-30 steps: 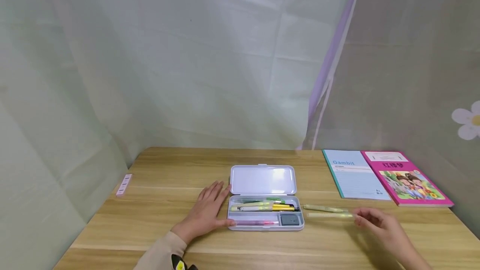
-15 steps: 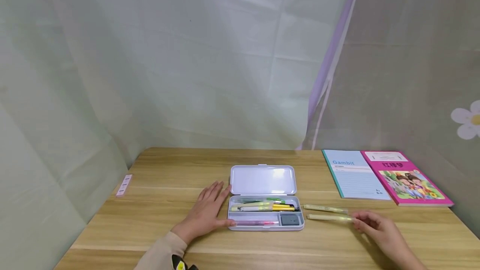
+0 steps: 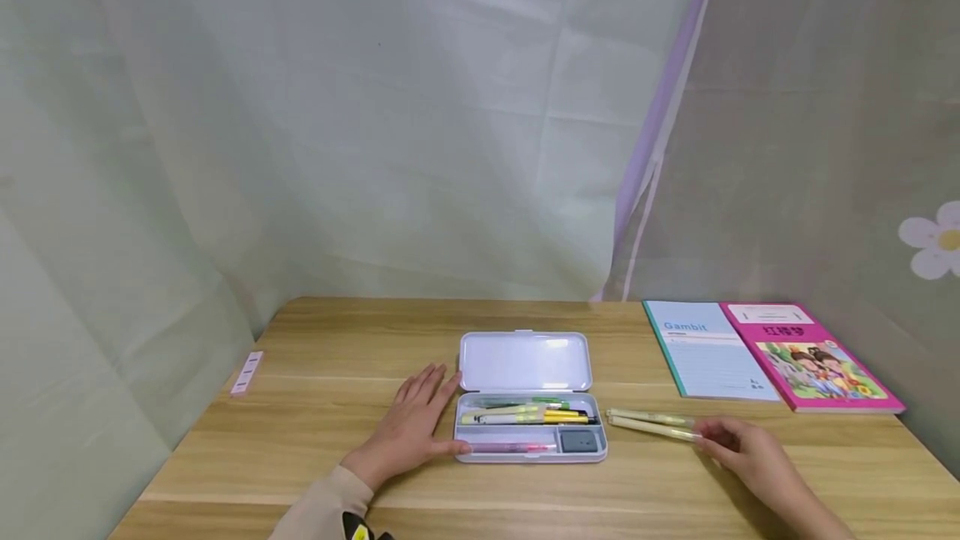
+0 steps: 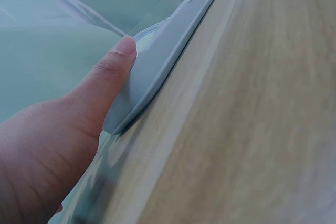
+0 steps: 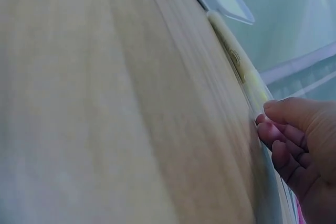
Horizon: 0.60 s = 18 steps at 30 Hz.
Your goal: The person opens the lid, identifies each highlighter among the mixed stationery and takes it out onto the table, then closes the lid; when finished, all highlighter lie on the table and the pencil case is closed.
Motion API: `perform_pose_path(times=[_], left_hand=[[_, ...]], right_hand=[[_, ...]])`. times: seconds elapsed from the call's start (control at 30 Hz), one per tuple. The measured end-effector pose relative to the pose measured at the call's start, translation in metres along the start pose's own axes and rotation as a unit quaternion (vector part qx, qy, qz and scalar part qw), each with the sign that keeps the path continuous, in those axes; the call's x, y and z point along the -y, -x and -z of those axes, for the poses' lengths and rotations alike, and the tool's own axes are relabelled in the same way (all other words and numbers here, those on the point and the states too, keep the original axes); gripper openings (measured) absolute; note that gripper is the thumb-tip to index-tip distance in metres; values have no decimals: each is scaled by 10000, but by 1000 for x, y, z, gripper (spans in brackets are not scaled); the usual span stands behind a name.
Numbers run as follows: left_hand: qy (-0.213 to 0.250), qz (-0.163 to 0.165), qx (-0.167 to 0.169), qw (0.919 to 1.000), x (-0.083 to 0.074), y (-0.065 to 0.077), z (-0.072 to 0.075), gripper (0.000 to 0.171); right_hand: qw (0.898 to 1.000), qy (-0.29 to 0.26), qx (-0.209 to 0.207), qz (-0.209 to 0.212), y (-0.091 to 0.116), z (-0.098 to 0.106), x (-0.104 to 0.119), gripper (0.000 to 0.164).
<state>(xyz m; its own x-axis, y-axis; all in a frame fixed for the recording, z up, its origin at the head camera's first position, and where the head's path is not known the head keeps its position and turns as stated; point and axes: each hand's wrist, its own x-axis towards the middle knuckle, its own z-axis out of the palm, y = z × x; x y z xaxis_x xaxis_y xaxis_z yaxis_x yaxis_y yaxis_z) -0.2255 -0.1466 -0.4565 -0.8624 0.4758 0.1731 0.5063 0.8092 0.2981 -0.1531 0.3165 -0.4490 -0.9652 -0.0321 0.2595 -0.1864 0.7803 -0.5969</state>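
Observation:
A pale grey pencil case (image 3: 525,361) lies with its lid folded back in the head view, holding several pens and a dark grey eraser (image 3: 578,441). My left hand (image 3: 408,423) rests flat on the table at its left side, fingers spread. In the left wrist view the thumb (image 4: 105,77) touches the case's edge. To the right of the case, my right hand (image 3: 750,452) pinches the right end of a pale yellow pen (image 3: 651,427) between thumb and fingers. A second pale yellow pen (image 3: 654,417) lies just beyond it, their left ends close together.
A light blue notebook (image 3: 708,357) and a pink book (image 3: 817,361) lie side by side at the back right. A small pink strip (image 3: 247,372) is at the table's left edge. Curtains (image 3: 450,123) hang behind the table (image 3: 360,340).
The held pen has swung its left end away from me, closing the gap to the other pen. My right hand has shifted slightly left. The left hand stays in place.

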Motion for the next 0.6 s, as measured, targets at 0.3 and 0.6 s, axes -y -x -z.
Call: perform_pose_path(times=[0.3,0.6], left_hand=[[-5,10,14,10000,1,0,-1,103],[-22,1,15,10000,0,0,-1,103]], right_hand=[[9992,171,-187,324,-3,-3,-1,14],[9986,355,-207,338,-3,-4,-2,15]])
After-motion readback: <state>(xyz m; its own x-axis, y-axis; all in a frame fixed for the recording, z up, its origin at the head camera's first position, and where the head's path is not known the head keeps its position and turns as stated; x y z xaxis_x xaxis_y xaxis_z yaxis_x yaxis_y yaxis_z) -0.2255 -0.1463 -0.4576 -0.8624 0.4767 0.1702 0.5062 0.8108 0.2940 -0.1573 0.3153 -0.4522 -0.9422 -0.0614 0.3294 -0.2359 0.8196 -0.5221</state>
